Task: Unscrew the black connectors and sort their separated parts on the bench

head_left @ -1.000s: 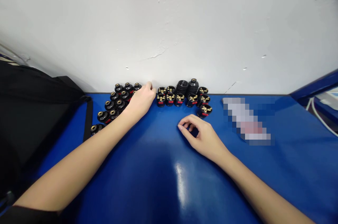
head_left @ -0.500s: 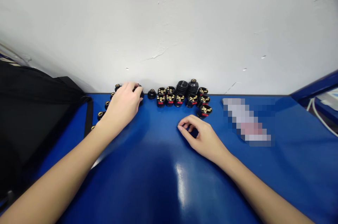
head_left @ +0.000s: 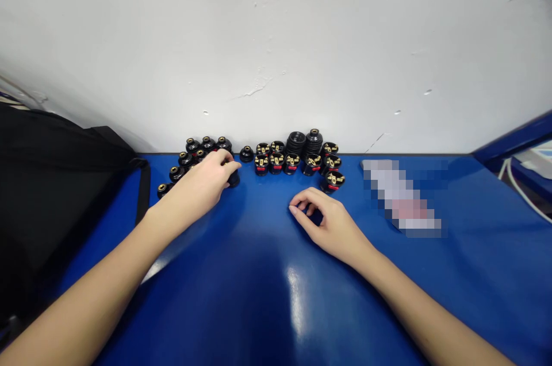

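My left hand (head_left: 207,181) reaches over a group of black lamp holders with brass-ringed tops (head_left: 176,173) at the back left. Its fingers and thumb are closed round one black lamp holder (head_left: 233,178) at the group's right edge, which they partly cover. My right hand (head_left: 325,218) rests on the blue table, fingers curled and thumb tip against the index finger, with nothing seen in it. Just beyond it stand several black round sockets with brass contacts and red marks (head_left: 333,181).
A single black cap (head_left: 246,153) sits between the two groups. Ribbed black cap stacks (head_left: 314,143) stand by the white wall (head_left: 276,56). A pixelated flat object (head_left: 401,196) lies right on the blue table (head_left: 241,297). Black fabric (head_left: 64,176) covers the left side.
My left hand has come slightly nearer, from the back of the lamp holder group to its right front edge, baring the back row. My right hand stays put.
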Motion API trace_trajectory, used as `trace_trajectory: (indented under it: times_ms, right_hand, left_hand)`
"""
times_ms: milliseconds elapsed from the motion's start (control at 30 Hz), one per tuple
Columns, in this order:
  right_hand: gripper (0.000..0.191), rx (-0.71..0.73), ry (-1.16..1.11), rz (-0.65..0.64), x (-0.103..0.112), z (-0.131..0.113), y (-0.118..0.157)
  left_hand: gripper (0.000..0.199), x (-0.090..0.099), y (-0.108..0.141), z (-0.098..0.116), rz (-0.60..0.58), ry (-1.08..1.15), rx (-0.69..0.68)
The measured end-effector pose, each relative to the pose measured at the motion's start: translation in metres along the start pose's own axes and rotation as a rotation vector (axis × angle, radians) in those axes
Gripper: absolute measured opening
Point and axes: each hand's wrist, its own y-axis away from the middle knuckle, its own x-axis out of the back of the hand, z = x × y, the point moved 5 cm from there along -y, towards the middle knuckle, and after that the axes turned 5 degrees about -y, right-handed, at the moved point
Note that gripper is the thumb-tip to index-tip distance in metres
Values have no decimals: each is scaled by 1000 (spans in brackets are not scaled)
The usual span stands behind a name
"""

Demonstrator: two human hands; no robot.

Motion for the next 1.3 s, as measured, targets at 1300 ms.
trace_trajectory:
  times_ms: [1300]
  right_hand:
    - [25, -1, -475, -28, -10, -7, 11]
  left_hand:
    - [25, -28, 28, 87, 122, 844, 21]
